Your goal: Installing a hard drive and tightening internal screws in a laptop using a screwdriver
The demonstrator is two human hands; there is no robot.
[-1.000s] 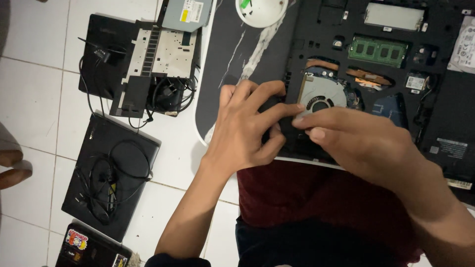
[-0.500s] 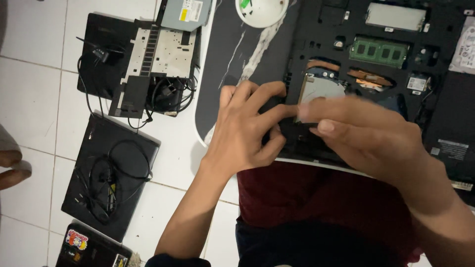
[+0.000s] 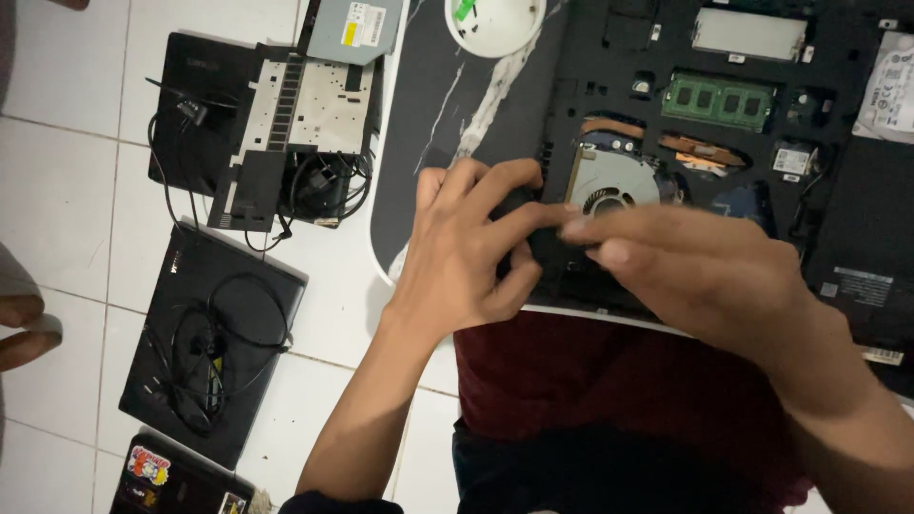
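An opened black laptop [image 3: 857, 219] lies underside up on a dark marbled table [image 3: 428, 124], with its round grey fan [image 3: 609, 181] exposed. My left hand [image 3: 462, 257] curls its fingers and thumb around a small black part [image 3: 522, 243] at the laptop's near left corner, just left of the fan. My right hand [image 3: 705, 271] reaches in from the right, and its blurred fingertips meet the left fingers on that same part. Most of the part is hidden by both hands.
A white bowl [image 3: 495, 24] holding a green bit stands at the table's far edge. Inside the laptop are a green memory module [image 3: 719, 100] and a drive [image 3: 885, 90]. On the tiled floor lie black laptops [image 3: 205, 343], cables, a dismantled chassis [image 3: 305, 109] and another person's toes [image 3: 19, 324].
My right hand's fingertips have shifted slightly left along the fan's near edge, and the left fingers have adjusted their hold. Nothing else has moved.
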